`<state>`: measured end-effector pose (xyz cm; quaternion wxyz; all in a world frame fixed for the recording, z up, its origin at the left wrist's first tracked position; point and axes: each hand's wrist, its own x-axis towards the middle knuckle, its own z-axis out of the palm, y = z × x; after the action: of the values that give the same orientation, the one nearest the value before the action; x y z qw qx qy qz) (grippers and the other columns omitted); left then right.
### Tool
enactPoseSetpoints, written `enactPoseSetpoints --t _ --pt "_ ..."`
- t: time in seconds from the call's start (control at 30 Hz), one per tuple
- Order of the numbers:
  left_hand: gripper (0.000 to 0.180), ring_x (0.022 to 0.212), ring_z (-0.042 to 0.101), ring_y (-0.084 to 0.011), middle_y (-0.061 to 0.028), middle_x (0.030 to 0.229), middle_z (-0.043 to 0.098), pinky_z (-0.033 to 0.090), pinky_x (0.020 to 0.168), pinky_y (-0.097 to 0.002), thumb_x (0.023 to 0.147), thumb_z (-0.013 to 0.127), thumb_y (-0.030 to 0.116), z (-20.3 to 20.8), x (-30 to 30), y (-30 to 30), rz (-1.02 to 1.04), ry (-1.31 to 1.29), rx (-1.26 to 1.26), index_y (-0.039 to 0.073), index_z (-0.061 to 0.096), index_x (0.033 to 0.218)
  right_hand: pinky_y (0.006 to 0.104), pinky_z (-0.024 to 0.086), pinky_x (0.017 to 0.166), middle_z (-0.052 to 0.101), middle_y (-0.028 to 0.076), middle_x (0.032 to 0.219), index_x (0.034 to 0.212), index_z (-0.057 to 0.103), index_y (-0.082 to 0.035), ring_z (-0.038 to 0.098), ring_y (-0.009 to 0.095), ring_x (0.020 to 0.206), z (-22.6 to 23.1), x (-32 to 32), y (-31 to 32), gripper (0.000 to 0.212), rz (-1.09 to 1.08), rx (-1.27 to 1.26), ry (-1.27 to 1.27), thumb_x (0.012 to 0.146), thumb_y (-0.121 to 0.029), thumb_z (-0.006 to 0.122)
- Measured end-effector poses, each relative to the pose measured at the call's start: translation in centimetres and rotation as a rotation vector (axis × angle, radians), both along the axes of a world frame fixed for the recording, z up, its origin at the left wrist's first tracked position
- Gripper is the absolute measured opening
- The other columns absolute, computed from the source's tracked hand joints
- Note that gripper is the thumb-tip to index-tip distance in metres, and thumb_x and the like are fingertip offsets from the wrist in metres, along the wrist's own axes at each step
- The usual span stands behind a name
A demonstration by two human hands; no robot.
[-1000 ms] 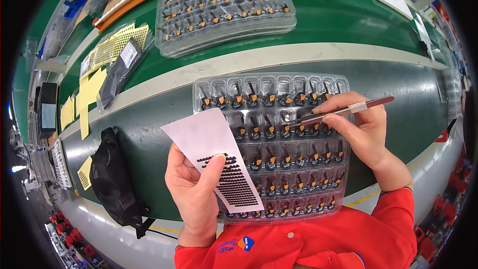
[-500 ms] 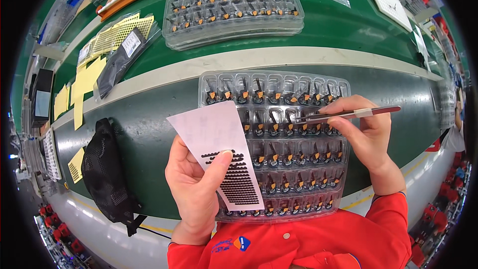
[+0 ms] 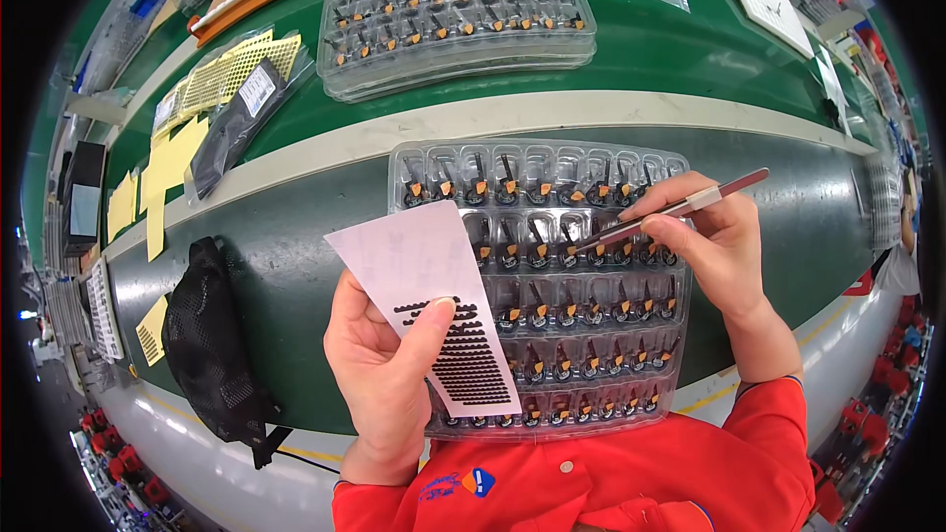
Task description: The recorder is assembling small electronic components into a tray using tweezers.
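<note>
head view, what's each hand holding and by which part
Left hand: white sheet, gripped along its left edge. Right hand: tweezers, around the middle.

Parts tray [image 3: 591, 274] sits before the person. Tray stack [image 3: 463, 64] lies behind it; mesh item [image 3: 205, 335] on bench [image 3: 798, 236], left.

White label [image 3: 258, 89] on dark bag [image 3: 225, 140], logo [image 3: 480, 482] on red shirt [image 3: 631, 463]; lettering illegible.
</note>
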<state>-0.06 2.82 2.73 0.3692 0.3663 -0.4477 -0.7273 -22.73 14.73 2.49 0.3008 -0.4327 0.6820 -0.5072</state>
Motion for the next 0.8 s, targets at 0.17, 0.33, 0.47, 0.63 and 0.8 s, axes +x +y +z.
enactPoseSetpoints --t 0.17,0.33,0.47,0.63,0.8 --pt "0.040 0.093 0.060 -0.0134 -0.0111 0.103 0.061 0.045 0.083 -0.0255 0.077 0.058 -0.009 0.1 0.0 0.0 0.008 -0.027 0.003 -0.004 0.045 0.115 0.0210 0.045 0.059 0.065 0.011 0.084 0.088 0.061 0.004 0.061 0.012 0.071 -0.3 0.3 -0.2 0.010 -0.030 0.001 -0.102 0.081 -0.003 0.060" --pt "0.042 0.093 0.060 -0.0134 -0.0109 0.104 0.060 0.045 0.083 -0.0251 0.076 0.058 -0.009 -0.1 0.1 -0.1 0.009 -0.037 -0.009 -0.005 0.045 0.116 0.0199 0.043 0.052 0.065 0.011 0.080 0.086 0.061 0.003 0.061 0.012 0.065 -0.5 0.1 -0.1 0.008 -0.105 0.010 -0.258 0.082 -0.004 0.059" --pt "0.044 0.094 0.059 -0.0137 -0.0112 0.105 0.059 0.045 0.083 -0.0254 0.076 0.057 -0.010 -0.2 0.0 -0.1 0.026 -0.033 -0.031 -0.005 0.044 0.118 0.0193 0.041 0.049 0.065 0.011 0.080 0.087 0.060 0.001 0.060 0.010 0.063 -0.6 -0.5 0.1 0.009 -0.152 0.032 -0.336 0.084 -0.007 0.058" --pt "0.045 0.095 0.059 -0.0143 -0.0118 0.107 0.059 0.045 0.084 -0.0258 0.076 0.056 -0.011 -0.2 -0.2 -0.1 0.005 -0.023 -0.038 -0.006 0.043 0.119 0.0184 0.039 0.047 0.065 0.010 0.080 0.088 0.059 0.000 0.058 0.008 0.060 -0.8 -1.1 0.3 0.012 -0.231 -0.050 -0.422 0.086 -0.012 0.057" --pt "0.045 0.095 0.059 -0.0157 -0.0121 0.107 0.059 0.046 0.084 -0.0263 0.077 0.055 -0.011 -0.1 -0.3 0.3 0.014 -0.050 -0.031 -0.006 0.043 0.120 0.0179 0.038 0.047 0.065 0.009 0.081 0.089 0.059 0.000 0.056 0.007 0.057 -0.8 -1.2 0.6 0.016 -0.336 -0.103 -0.508 0.087 -0.016 0.057"
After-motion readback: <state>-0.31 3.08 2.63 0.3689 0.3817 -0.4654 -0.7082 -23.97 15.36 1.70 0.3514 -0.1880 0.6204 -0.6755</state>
